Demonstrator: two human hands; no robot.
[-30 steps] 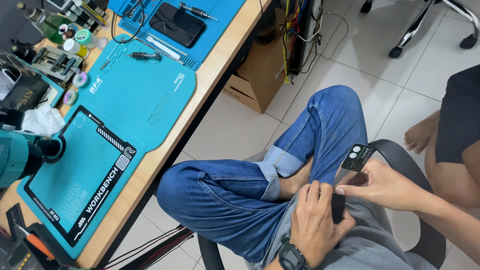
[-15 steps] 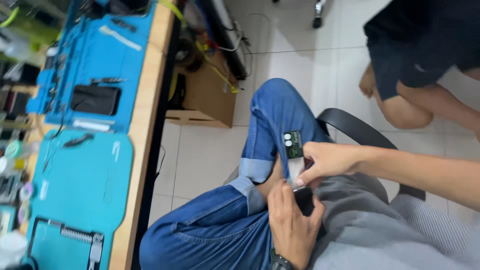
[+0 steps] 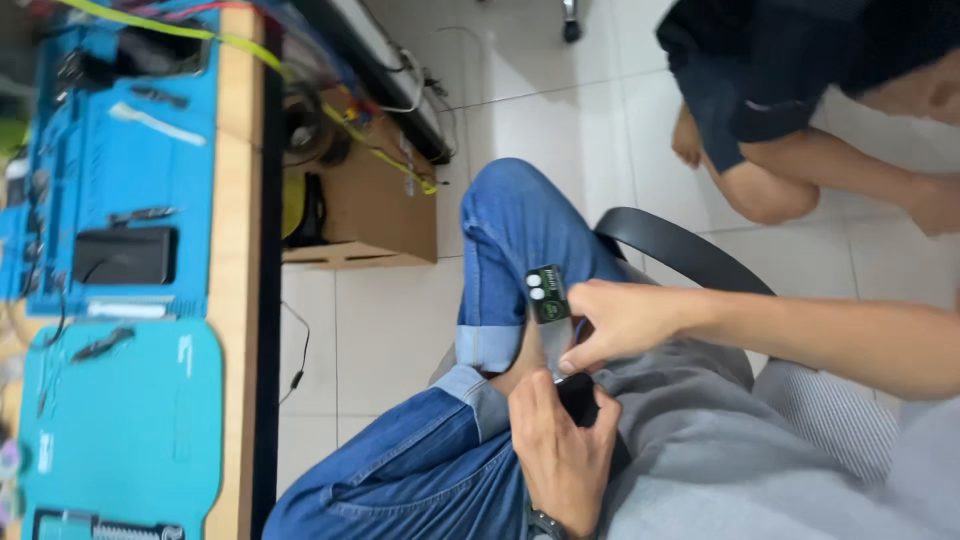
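- Left hand (image 3: 560,455) lies on the lap, fingers curled around a dark phone (image 3: 578,398), steadying it.
- Just above the phone, right hand (image 3: 618,322) pinches a small green-black part (image 3: 547,294) clear of the crossed jeans knee.
- Far left of the phone: the wooden workbench (image 3: 236,200) with blue mats.
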